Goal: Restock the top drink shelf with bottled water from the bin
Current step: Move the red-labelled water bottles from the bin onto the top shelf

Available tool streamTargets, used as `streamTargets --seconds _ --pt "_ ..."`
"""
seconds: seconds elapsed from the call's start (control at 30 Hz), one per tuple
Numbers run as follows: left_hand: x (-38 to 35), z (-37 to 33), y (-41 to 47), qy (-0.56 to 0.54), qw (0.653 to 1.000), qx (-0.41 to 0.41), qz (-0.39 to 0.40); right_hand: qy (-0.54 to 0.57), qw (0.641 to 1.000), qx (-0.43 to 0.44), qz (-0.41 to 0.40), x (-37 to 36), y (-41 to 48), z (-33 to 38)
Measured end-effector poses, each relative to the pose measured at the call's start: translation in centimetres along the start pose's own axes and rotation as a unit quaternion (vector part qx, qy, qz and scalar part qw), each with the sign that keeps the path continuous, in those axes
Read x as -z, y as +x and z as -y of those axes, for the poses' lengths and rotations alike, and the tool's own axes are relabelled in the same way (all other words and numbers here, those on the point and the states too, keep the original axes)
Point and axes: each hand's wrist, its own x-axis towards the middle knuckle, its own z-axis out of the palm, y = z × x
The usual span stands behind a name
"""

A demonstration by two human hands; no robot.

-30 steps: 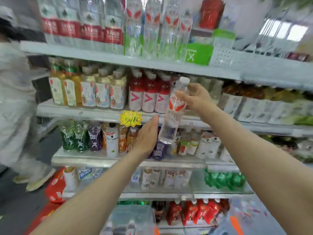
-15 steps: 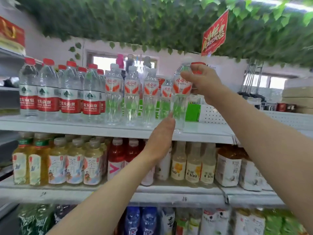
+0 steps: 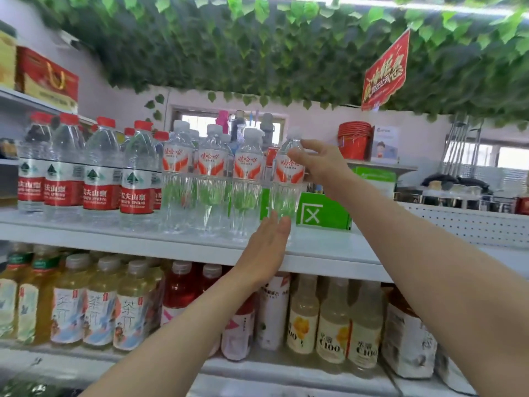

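Seating looks the step in hand: right of the white-capped row, the left hand, fingers straight, touches the foot of the bottle standing on the top shelf; the right hand pinches its neck. Next, probably: let go, fetch another from the bin.
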Motion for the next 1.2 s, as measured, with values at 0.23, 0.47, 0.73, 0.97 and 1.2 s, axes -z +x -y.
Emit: streamTargets --seconds 0.23,0.47,0.73,0.97,1.2 --pt "-0.3 0.5 0.8 0.032 0.999 0.006 -0.008 -0.013 1.000 -0.001 0.006 -0.3 0.6 -0.7" --pt "-0.5 1.0 1.7 0.036 0.999 0.026 -0.019 -0.031 0.999 -0.020 0.014 -1.0 1.4 -1.0" --pt "-0.9 1.3 2.1 0.054 0.998 0.022 -0.021 -0.020 0.999 -0.037 0.023 -1.1 1.6 -1.3" --pt "-0.3 0.9 1.7 0.044 0.998 0.033 -0.012 -0.073 0.996 -0.058 0.001 -2.0 0.7 -0.4" --pt "3.3 -0.6 -1.2 0.042 0.999 0.011 -0.031 -0.209 0.975 -0.055 -0.043 -2.4 -2.3 2.0"
